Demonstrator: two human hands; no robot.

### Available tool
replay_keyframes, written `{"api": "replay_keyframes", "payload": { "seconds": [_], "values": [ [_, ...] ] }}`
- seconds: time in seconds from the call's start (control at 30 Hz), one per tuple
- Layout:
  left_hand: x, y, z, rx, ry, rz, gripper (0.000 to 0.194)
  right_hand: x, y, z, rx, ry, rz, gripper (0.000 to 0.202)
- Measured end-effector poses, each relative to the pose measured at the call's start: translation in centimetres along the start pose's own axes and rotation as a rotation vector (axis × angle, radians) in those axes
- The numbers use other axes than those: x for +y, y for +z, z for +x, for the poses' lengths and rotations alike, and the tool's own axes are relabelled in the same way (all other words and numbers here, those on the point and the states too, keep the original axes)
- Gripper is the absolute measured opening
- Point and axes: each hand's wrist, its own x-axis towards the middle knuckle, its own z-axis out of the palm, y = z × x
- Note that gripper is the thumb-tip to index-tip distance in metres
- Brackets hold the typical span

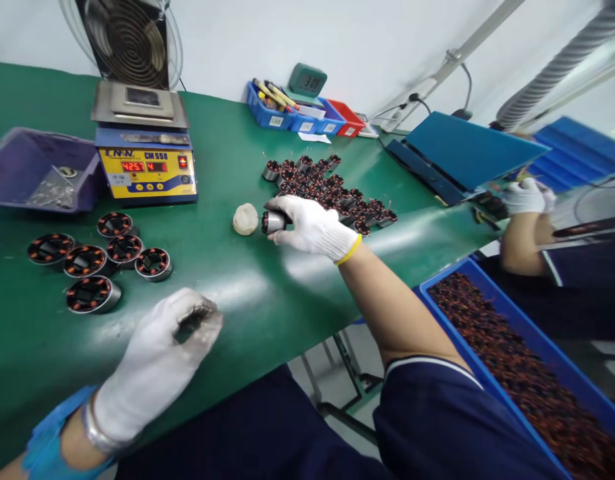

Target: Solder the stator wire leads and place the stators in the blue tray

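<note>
My right hand (307, 227), in a white glove with a yellow cuff, grips a small metal-cased motor stator (274, 222) between thumb and fingers, lying on its side. Just left of it sits a round cream-coloured pot (245, 219). My left hand (170, 333), in a soiled white glove, hovers near the front of the green table; its thumb and fingertips meet in a ring, and nothing shows in them. Beyond the left hand stand several wider stators (88, 261) with copper windings. Behind my right hand is a cluster of smaller stators (332, 190).
A yellow-and-blue CM558 soldering station (147, 175) stands beside a purple bin (42, 170), before a fan (127, 40). Small blue and red trays (274, 120) and a clock (307, 80) line the back. A blue tub (467, 263) of parts is at right, near a co-worker's gloved hands (527, 197).
</note>
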Motion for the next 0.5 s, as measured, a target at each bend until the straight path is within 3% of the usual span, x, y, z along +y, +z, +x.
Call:
{"api": "replay_keyframes", "payload": {
  "seconds": [0.13,0.3,0.4,0.5],
  "values": [
    [0.1,0.1,0.2,-0.02,0.059,0.034,0.021,-0.9,-1.5,1.1,-0.098,0.07,-0.086,0.061],
    [0.2,0.3,0.1,-0.046,0.138,0.084,0.018,-1.2,-2.2,2.4,-0.151,0.034,-0.137,0.049],
    [0.4,0.3,0.2,-0.03,0.165,0.095,0.018,-1.2,-2.4,2.1,-0.122,0.005,-0.138,0.048],
    [0.5,0.4,0.3,-0.021,0.182,0.095,0.017,-1.2,-2.4,0.8,0.022,0.042,-0.134,0.055]
  ]
}}
